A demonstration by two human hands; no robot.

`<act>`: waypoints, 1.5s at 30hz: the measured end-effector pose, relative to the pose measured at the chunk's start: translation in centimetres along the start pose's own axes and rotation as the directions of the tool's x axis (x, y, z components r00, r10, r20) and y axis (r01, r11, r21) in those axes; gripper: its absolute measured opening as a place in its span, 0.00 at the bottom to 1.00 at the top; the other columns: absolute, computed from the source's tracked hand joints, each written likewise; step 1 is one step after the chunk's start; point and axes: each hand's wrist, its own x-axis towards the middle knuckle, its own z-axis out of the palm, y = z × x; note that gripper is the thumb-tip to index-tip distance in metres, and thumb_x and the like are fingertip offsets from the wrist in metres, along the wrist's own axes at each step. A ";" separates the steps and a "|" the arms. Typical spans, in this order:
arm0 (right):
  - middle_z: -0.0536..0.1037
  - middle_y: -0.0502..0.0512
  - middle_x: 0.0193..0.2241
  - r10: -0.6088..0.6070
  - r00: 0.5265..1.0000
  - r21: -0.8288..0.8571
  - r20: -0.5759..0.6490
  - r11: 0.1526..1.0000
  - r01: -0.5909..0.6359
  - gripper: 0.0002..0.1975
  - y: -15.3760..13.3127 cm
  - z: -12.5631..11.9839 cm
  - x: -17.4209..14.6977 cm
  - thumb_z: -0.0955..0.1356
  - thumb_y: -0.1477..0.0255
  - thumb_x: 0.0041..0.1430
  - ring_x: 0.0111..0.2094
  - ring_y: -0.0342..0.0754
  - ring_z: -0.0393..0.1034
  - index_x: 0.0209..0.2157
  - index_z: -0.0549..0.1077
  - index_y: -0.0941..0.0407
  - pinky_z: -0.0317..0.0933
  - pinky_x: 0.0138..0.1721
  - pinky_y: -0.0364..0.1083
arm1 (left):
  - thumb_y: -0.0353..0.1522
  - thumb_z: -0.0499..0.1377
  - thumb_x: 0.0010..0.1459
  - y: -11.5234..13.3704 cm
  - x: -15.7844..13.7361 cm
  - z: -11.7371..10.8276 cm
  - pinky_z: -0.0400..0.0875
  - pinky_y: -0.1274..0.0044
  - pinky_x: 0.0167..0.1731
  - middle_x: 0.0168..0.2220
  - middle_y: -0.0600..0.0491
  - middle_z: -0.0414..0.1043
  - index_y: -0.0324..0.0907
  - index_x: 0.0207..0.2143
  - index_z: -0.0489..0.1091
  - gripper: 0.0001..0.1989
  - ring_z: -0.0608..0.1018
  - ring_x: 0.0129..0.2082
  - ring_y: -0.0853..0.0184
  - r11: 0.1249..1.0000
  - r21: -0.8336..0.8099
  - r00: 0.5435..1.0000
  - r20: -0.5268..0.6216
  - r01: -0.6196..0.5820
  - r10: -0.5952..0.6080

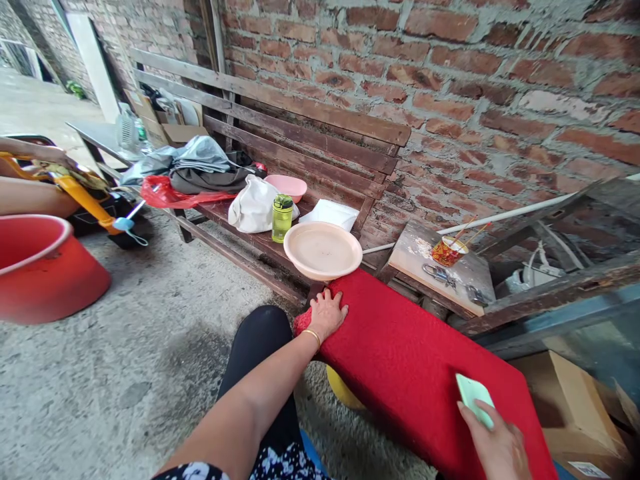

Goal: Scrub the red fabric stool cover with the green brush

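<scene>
Red cloth [400, 347] is stretching over a long, flat surface from the centre of the head view to its lower right. We are pressing our left hand [327, 313] onto its near-left end, at frame centre, with fingers spread wide and gripping nothing; a thin bracelet [313, 337] is circling that wrist. At lower right, our right hand [497, 440] is holding a small, pale green block [473, 392] with rounded corners, just over the cloth or touching it; we are not able to tell which.

We are judging the block light, stiff and perhaps slightly slippery, with its side edges offering the best hold. The cloth is looking soft, and we are guessing that it could slide or wrinkle unless a flat palm steadies it.

The block is lying between the right thumb, along its left side, and the fingers on its right, its far end jutting beyond them toward frame centre. The cloth is lying directly under the left fingertips. Just above that hand, a pale basin [323, 250] is sitting beside a green bottle [283, 219]; a red tub [55, 280] is standing at far left.
</scene>
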 end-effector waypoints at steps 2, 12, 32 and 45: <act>0.72 0.62 0.32 -0.054 0.997 0.027 0.056 0.998 0.052 0.33 -4.6 1.6 0.1 0.62 0.44 0.49 0.38 0.65 0.71 0.44 0.77 0.54 0.67 0.43 0.61 | 0.49 0.48 0.65 0.0 0.0 0.0 0.63 0.58 0.51 0.60 0.41 0.61 0.51 0.65 0.62 0.29 0.67 0.54 0.49 1.000 0.005 1.000 0.002 0.001 -0.001; 0.70 0.55 0.39 -0.454 0.865 0.102 0.213 0.891 0.443 0.17 -20.7 10.4 0.1 0.69 0.62 0.57 0.41 0.51 0.70 0.47 0.78 0.50 0.63 0.46 0.47 | 0.49 0.47 0.65 -0.1 0.2 0.2 0.63 0.58 0.52 0.61 0.41 0.61 0.51 0.66 0.60 0.30 0.67 0.55 0.49 0.999 0.049 1.000 0.016 0.002 -0.002; 0.70 0.60 0.26 0.000 1.000 0.037 -0.004 0.999 0.001 0.29 -3.1 0.5 1.3 0.62 0.43 0.45 0.36 0.68 0.70 0.38 0.77 0.49 0.65 0.41 0.64 | 0.49 0.48 0.65 0.0 0.2 0.2 0.64 0.58 0.50 0.60 0.41 0.61 0.51 0.65 0.61 0.30 0.68 0.54 0.49 1.000 0.022 1.000 0.005 0.001 -0.002; 0.70 0.55 0.38 -0.405 0.889 0.115 0.215 0.914 0.389 0.18 -20.0 10.3 1.9 0.67 0.60 0.56 0.40 0.52 0.70 0.46 0.78 0.51 0.63 0.46 0.49 | 0.50 0.47 0.65 -0.1 0.2 0.2 0.64 0.58 0.51 0.60 0.41 0.62 0.51 0.66 0.61 0.30 0.68 0.54 0.49 0.999 0.051 1.000 0.005 -0.003 0.003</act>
